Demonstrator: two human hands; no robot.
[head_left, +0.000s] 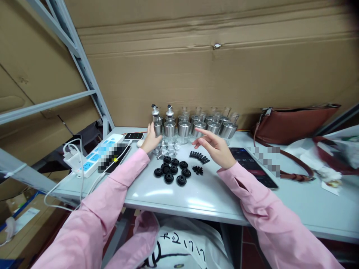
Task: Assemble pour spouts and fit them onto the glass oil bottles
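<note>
My left hand point(151, 140) is at the front left of a metal-banded glass bottle point(158, 128) with a pourer top. Its fingers are stretched along the bottle's side, with the thumb apart; whether they touch is unclear. Beside it stands a second bottle point(169, 129) with a pourer. To their right are several metal-banded bottles point(184, 129) without pourers. My right hand point(214, 146) hovers over the table, fingers apart and slightly bent, holding nothing. Below lie black ridged stoppers point(168, 178), a row of small black tubes point(199, 156), tiny black parts point(198, 170) and clear-silvery caps point(168, 151).
On the left are a white power strip point(97, 155) with cables, a dark phone point(119, 157) and a small device with a screen point(134, 136). A tablet point(252, 168) showing a timer lies right, near a brown bag point(291, 125). Cardboard point(196, 74) walls the back.
</note>
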